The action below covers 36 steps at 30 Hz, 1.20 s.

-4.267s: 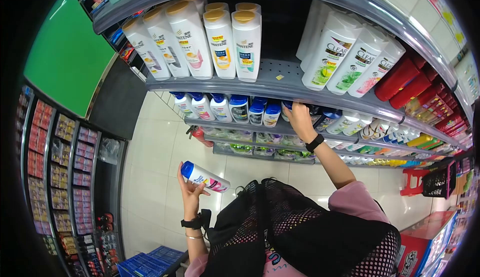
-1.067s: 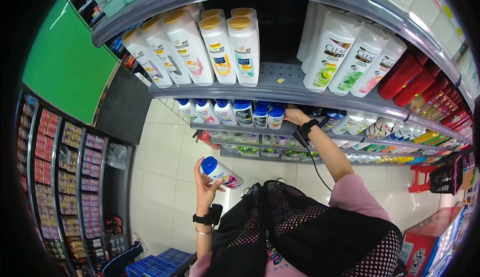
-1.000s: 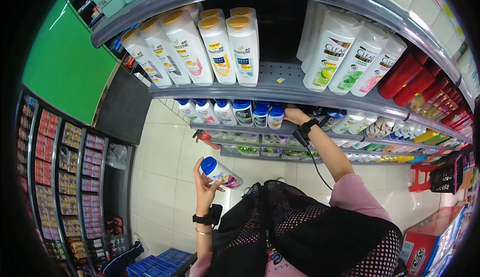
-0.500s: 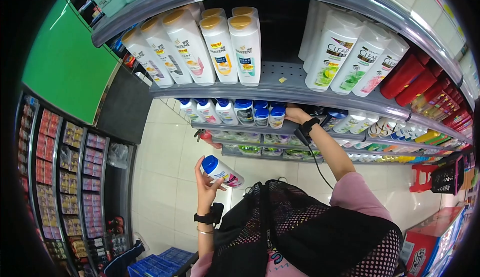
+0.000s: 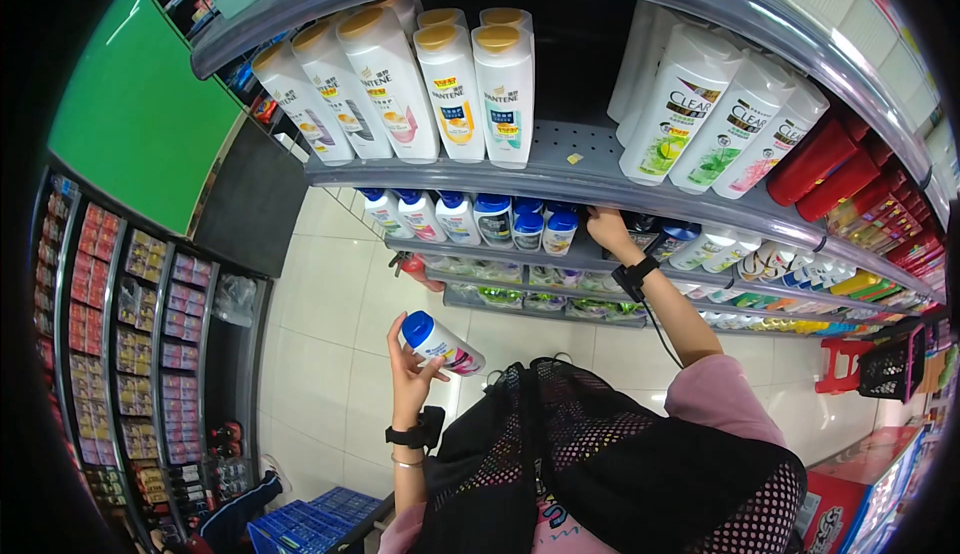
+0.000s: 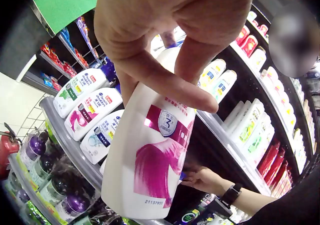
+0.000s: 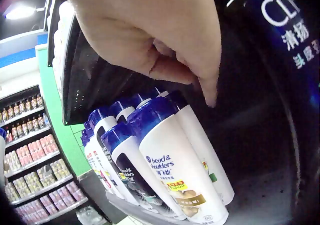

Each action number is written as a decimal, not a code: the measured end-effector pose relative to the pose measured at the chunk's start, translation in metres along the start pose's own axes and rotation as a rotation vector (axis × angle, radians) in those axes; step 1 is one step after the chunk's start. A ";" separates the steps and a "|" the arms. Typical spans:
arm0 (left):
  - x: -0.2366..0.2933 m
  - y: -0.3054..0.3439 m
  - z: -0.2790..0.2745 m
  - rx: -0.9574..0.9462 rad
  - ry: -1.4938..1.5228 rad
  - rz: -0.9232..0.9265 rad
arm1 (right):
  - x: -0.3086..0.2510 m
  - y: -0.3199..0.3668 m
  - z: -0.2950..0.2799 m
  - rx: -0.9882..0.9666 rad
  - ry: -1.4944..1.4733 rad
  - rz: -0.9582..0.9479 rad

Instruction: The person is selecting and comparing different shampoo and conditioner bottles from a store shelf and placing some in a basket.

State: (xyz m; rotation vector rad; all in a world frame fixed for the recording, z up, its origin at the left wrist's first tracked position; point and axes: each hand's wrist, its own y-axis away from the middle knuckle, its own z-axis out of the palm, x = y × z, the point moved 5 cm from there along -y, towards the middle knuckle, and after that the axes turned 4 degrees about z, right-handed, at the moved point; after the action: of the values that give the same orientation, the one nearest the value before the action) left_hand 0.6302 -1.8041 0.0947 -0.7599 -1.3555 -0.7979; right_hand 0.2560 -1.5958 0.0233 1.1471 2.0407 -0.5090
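Observation:
My left hand [image 5: 408, 382] grips a white shampoo bottle [image 5: 452, 350] with a blue cap, held tilted away from the shelves. In the left wrist view the thumb and fingers wrap its upper part, and the magenta label [image 6: 161, 167] faces the camera. My right hand [image 5: 612, 235] reaches into the lower shelf, just right of a row of blue-capped bottles. One finger points down and the others bend loosely in the right wrist view, with nothing visible between them. Below that hand stands a Head & Shoulders bottle [image 7: 182, 172]; a dark blue bottle [image 7: 295, 40] is at its right.
Above my right hand runs a shelf edge [image 5: 480, 174] bearing white gold-capped bottles [image 5: 505, 99] and white Clear bottles [image 5: 680, 119]. Lower shelves hold packs with purple and green parts. Blue crates [image 5: 315, 524] and a person's leg [image 5: 245, 509] are at lower left.
Over four seconds ago my right hand touched a blue bottle; then it reached deeper beside the row. Now it has drawn back and right, fingers in sight. My left hand keeps its bottle.

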 end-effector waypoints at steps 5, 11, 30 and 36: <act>-0.003 -0.002 0.005 -0.024 0.014 -0.007 | -0.040 0.025 -0.005 -0.073 0.052 -0.205; 0.002 -0.009 0.009 -0.078 -0.035 0.026 | -0.047 0.030 -0.016 0.088 0.133 -0.233; 0.017 -0.067 0.160 -0.708 -0.280 0.213 | -0.161 0.152 -0.049 -0.283 0.120 -0.351; 0.005 -0.077 0.158 -0.645 -0.197 0.172 | -0.140 0.145 -0.065 -0.101 0.244 -0.217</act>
State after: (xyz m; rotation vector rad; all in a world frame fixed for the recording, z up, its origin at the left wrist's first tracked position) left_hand 0.4809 -1.7117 0.1117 -1.4711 -1.1817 -1.0557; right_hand 0.4005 -1.5574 0.1737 0.9720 2.3898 -0.3787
